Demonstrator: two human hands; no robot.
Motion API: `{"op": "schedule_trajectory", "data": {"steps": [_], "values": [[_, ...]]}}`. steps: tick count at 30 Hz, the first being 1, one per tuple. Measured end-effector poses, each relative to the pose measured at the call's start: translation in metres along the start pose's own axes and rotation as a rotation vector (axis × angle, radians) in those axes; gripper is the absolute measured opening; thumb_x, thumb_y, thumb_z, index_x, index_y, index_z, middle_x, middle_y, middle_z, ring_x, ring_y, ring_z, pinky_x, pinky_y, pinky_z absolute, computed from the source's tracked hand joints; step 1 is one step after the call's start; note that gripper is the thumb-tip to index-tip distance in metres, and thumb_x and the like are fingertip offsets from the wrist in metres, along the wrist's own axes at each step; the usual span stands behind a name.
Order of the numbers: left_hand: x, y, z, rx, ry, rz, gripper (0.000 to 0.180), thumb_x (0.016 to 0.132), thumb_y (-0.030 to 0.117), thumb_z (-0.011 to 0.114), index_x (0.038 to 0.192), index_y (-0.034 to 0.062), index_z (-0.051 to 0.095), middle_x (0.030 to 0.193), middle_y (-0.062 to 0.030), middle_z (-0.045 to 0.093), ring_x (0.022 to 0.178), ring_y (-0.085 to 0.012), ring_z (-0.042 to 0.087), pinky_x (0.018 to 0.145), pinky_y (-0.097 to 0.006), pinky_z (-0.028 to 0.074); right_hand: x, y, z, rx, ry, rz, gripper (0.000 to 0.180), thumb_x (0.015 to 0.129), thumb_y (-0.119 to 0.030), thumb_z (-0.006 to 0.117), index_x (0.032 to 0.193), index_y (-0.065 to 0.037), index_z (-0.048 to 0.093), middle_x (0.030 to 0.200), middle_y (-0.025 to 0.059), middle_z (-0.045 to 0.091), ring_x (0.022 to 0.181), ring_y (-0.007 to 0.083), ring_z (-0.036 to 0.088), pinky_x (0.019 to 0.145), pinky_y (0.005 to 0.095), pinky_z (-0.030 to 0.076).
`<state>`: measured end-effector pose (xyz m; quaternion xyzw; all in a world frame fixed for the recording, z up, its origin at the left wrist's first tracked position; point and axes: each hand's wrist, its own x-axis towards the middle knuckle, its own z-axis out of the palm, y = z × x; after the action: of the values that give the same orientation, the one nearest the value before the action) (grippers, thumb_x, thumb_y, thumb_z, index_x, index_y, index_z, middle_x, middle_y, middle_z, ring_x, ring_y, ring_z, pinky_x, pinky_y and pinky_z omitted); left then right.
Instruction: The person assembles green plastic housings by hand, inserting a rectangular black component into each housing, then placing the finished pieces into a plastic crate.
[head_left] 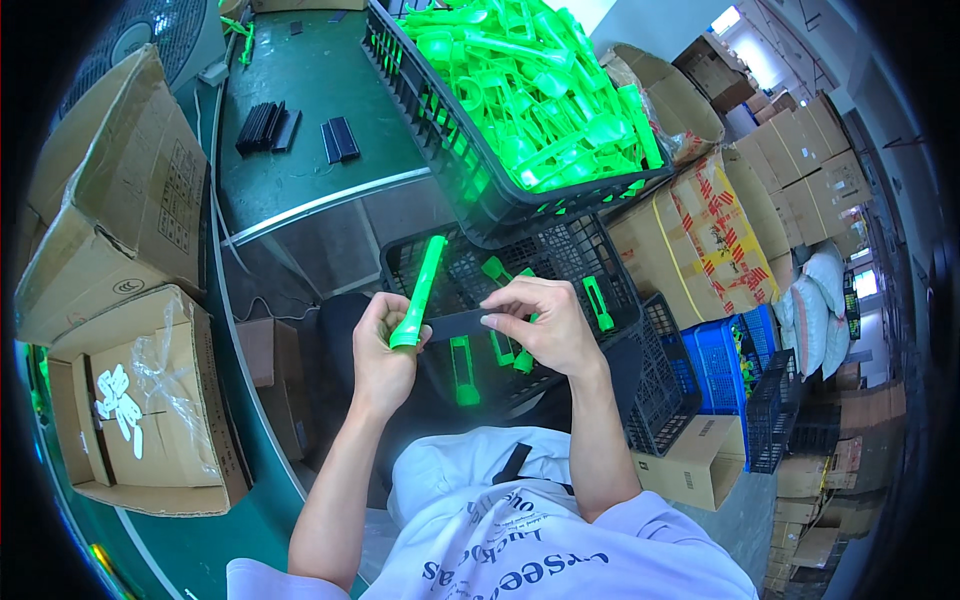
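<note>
My left hand point(382, 352) is closed around a bright green plastic part point(425, 283), long and narrow with a flared lower end, held tilted upright. A flat black strip point(460, 325) runs from beside that green part across to my right hand point(552, 328), whose thumb and fingers pinch its far end. Below both hands lies a black plastic crate point(405, 262) with several loose green parts in it, among them a slotted green piece point(598, 304). Whether the strip touches the green part is hidden by my left fingers.
Ahead, a black crate point(430, 140) is heaped with green parts. On the green table point(320, 85) lie black strips point(340, 140). An open carton point(190, 400) with small white pieces stands at left. Blue crates point(715, 365), cartons point(690, 235) and white sacks point(825, 300) fill the right.
</note>
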<state>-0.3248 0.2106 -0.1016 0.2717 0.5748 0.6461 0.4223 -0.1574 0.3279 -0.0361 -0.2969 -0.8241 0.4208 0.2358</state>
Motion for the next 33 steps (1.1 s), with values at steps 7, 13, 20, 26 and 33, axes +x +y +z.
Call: {"op": "schedule_trajectory", "data": {"steps": [7,13,20,26,33], "values": [[0.0,0.002,-0.001,0.072,-0.014,0.005,0.021,0.085,-0.012,0.061,0.096,0.0031,0.052,0.079,0.0,0.056,0.069,-0.0071,0.054,0.064,-0.024,0.048,-0.003,0.014,0.008,-0.099,0.089,-0.201,0.013,0.071,0.006,0.077,0.083,0.002,0.072,0.083,0.0132,0.071,0.067,0.0171,0.068,0.058,0.0252,0.051],[0.0,0.007,-0.001,-0.145,0.097,-0.141,0.02,0.084,-0.008,0.065,0.095,0.0045,0.054,0.078,-0.0002,0.059,0.066,-0.0076,0.055,0.06,-0.023,0.045,-0.008,0.009,0.024,-0.243,0.241,-0.387,0.011,0.071,0.003,0.076,0.081,0.001,0.072,0.087,0.0136,0.07,0.073,0.0236,0.068,0.063,0.0317,0.054],[-0.001,0.007,0.001,-0.204,0.116,-0.096,0.02,0.085,-0.007,0.066,0.096,0.0044,0.053,0.08,-0.0019,0.061,0.066,-0.0085,0.057,0.06,-0.023,0.047,-0.011,0.011,0.043,0.019,0.327,-0.304,0.018,0.076,0.005,0.074,0.093,0.003,0.067,0.096,0.0143,0.069,0.073,0.0177,0.068,0.066,0.0269,0.057],[-0.002,0.006,0.0,-0.321,0.017,-0.158,0.018,0.095,0.012,0.063,0.105,-0.0029,0.065,0.1,-0.0116,0.068,0.073,-0.0137,0.064,0.071,-0.029,0.058,-0.009,0.012,0.051,0.729,0.504,0.212,0.03,0.085,0.008,0.067,0.113,0.006,0.056,0.093,0.0139,0.068,0.076,0.0139,0.067,0.066,0.0267,0.059],[-0.001,-0.002,-0.004,-0.404,-0.085,-0.262,0.023,0.099,0.017,0.056,0.107,-0.0025,0.064,0.102,-0.0095,0.068,0.091,-0.0174,0.066,0.08,-0.033,0.057,-0.015,0.001,0.055,0.451,0.583,0.027,0.021,0.086,0.002,0.07,0.105,0.005,0.06,0.094,0.0146,0.07,0.075,0.014,0.068,0.066,0.0263,0.057]]}}
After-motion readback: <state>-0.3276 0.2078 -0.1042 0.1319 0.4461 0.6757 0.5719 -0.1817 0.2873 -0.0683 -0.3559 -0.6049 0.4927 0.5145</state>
